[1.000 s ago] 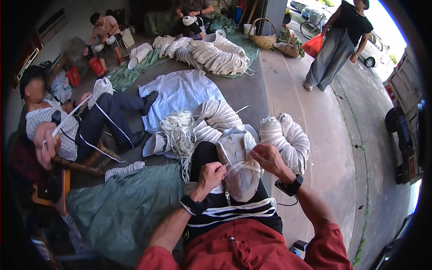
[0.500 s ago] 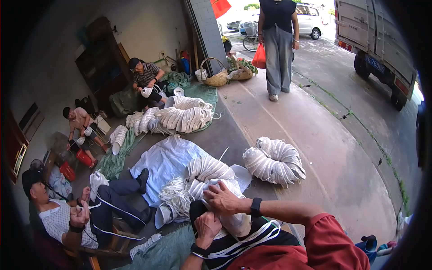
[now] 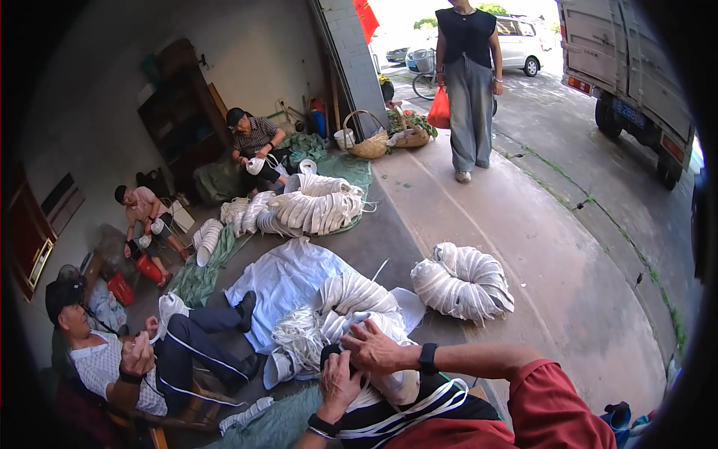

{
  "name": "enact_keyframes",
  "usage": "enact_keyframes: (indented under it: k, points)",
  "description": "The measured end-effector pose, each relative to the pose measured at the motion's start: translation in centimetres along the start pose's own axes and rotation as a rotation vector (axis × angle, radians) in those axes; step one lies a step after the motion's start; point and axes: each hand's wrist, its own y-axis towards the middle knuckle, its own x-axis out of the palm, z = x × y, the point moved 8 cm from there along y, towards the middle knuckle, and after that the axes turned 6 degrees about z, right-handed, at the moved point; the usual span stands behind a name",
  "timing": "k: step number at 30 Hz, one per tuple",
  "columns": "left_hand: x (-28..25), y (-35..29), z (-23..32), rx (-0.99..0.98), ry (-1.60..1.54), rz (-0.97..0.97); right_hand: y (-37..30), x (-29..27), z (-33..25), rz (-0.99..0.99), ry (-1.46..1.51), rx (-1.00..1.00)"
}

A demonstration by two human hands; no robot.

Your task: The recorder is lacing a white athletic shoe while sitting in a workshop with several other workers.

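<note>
A white cup-shaped piece (image 3: pixel 400 387) rests on my lap, over dark cloth. My right hand (image 3: pixel 378 350) is closed on its upper edge, fingers bent and pinched together. Close against those fingers is my left hand (image 3: pixel 340 389), curled at the same edge with its fingertips partly hidden. Whatever is pinched between the fingertips is too small to make out. Long white flat strips (image 3: pixel 419 411) trail across my lap below both hands. Just beyond lie a bundle of loose white strips (image 3: pixel 295 334) and a curved stack of nested white pieces (image 3: pixel 359 295).
A white sheet (image 3: pixel 288 273) lies ahead; a ring-shaped stack (image 3: pixel 464 283) sits to its right. At left sits a co-worker (image 3: pixel 112 363) with raised hands; two others work farther back. A person (image 3: pixel 470 90) with a red bag stands near baskets (image 3: pixel 370 146) and a truck (image 3: pixel 636 67).
My left hand has loosened from a fist and moved up against my right fingers, which have drawn together. The view has shifted slightly. The standing person remains near the doorway.
</note>
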Motion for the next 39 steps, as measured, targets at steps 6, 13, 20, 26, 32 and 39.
enact_keyframes:
  k: [6, 13, 20, 26, 32, 39]
  points:
    - [0.4, 1.1, -0.1, 0.173, -0.004, -0.208, -0.2, -0.8, 0.4, 0.040, 0.050, -0.081]
    - [0.2, 1.1, 0.3, 0.277, -0.007, -0.123, 0.2, 0.2, 1.1, -0.041, 0.173, 0.035]
    - [0.3, 0.2, -0.2, 0.233, -0.090, -0.079, 0.1, -2.3, 0.9, 0.033, 0.115, -0.033]
    - [-0.4, 0.7, 0.6, 0.077, -0.153, -0.045, -1.9, -12.2, 5.7, 0.311, 0.246, 0.157]
    - [-1.9, 2.8, 4.2, -0.031, -0.661, -0.165, -2.5, -10.7, 1.4, 0.183, 0.744, 0.134]
    - [-0.5, 0.0, 5.9, -0.114, -0.706, -0.313, -4.1, -4.5, 5.8, -0.015, 0.509, 0.302]
